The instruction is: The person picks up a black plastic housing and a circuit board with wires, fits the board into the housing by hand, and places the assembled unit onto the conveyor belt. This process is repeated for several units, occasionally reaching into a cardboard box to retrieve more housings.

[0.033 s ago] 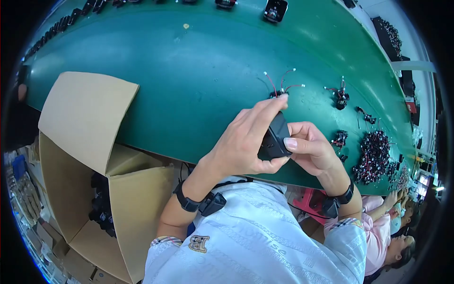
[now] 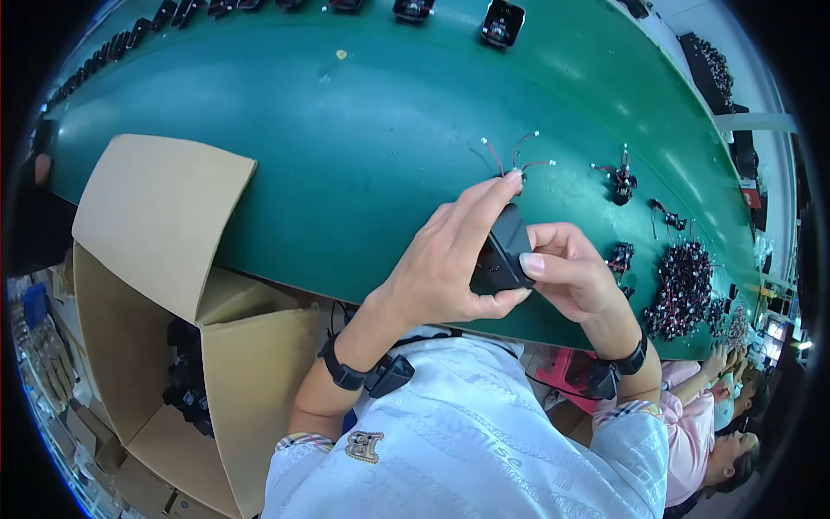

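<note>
A black plastic housing with small holes in one face is held between my two hands, over the table's near edge. My left hand is wrapped round its left side, fingers over the top and thumb along the bottom. Pressing on the lower right corner is the thumb of my right hand, the other fingers curled behind. Just beyond my left fingertips, thin red and black wires with white connectors fan out on the table; my fingers mostly hide the part they come from.
On the green table, wired assemblies lie to the right, beside a big pile of them. Black housings line the far edge. An open cardboard box with black parts stands at left. People sit at right.
</note>
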Available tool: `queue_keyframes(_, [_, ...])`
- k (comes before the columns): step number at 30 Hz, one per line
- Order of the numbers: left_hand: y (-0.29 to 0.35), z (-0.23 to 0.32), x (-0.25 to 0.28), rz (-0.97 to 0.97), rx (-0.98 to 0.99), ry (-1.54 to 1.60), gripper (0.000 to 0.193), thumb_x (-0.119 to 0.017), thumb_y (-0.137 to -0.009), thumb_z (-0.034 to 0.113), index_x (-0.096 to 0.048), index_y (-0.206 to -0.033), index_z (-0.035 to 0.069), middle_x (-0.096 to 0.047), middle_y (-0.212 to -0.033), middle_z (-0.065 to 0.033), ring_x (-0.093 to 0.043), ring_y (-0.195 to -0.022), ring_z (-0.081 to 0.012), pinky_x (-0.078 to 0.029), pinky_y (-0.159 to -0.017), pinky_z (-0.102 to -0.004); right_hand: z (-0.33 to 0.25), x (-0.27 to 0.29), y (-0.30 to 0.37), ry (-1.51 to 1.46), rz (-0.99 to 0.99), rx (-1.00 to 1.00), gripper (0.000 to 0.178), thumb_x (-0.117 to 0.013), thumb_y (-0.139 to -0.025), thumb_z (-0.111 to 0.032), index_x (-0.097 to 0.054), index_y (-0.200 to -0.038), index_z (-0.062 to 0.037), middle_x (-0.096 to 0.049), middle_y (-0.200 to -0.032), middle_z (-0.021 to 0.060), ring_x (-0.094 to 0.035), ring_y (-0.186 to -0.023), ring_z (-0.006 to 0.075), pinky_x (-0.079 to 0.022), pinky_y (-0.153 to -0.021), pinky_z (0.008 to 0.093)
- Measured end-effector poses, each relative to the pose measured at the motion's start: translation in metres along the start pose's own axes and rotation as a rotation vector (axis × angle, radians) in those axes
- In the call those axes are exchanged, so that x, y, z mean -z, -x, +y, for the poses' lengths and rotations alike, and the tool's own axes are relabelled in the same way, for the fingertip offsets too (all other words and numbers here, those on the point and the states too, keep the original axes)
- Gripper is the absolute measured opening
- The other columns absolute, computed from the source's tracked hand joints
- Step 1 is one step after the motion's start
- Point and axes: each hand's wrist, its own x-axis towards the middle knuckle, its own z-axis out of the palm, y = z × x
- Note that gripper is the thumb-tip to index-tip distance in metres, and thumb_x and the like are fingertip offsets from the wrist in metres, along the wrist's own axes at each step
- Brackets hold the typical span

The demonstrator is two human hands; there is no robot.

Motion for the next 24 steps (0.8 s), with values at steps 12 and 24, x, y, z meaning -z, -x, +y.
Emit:
queue_keyframes(12, [-0.001,0.008,0.001,0.109,0.221,-0.191,0.056,-0.074,-0.085,0.008,-0.056,-0.137,0.001,-0.057,-0.135,-0.0194,-0.066,-0.104,-0.0289,-0.055,-0.084,-0.0369,-0.189,0.076,-0.091,1.477,0.783,0.593,0.045,-0.083,-0.08,-0.045,-0.077,-0.083,0.0,-0.073,-0.077,0.0083,-0.067,-0.076,0.0149,-0.053,-0.077,0.0328])
queue_keyframes(24, [-0.005,0.017,-0.003,0.098,0.187,-0.208,0.038,-0.073,-0.085,0.009,-0.065,-0.12,0.0,-0.059,-0.129,-0.0186,-0.063,-0.116,-0.0358,-0.053,-0.096,-0.0422,-0.176,0.063,-0.109,1.844,0.929,0.591,0.057,-0.081,-0.075,-0.055,-0.074,-0.077,0.0014,-0.069,-0.104,0.0234,-0.068,-0.097,0.0382,-0.058,-0.086,0.0474])
